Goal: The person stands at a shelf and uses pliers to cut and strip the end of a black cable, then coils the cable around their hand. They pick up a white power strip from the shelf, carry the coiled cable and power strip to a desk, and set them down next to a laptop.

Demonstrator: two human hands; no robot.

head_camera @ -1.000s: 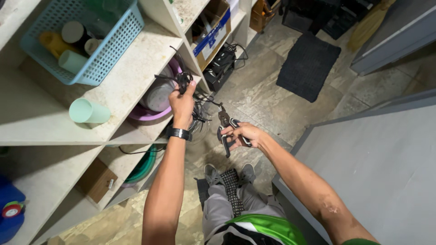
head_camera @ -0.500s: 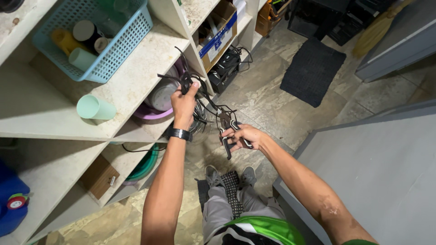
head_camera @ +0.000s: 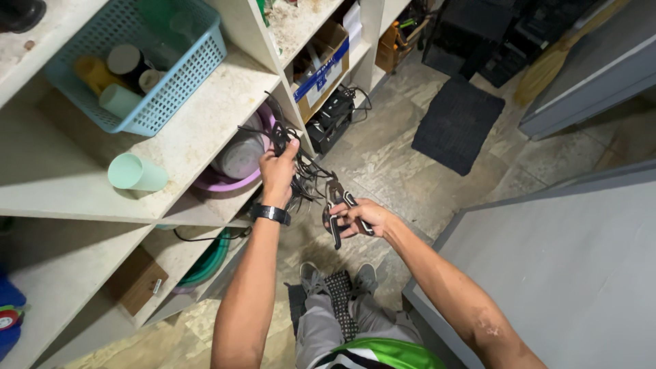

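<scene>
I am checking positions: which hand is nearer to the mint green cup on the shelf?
Left. The left hand is just right of the mint green cup; the right hand is farther right, off the shelf.

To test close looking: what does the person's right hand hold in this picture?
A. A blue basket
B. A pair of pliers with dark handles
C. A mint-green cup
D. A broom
B: the right hand grips a pair of pliers by the dark handles, while the left hand holds a bundle of black cables.
</scene>
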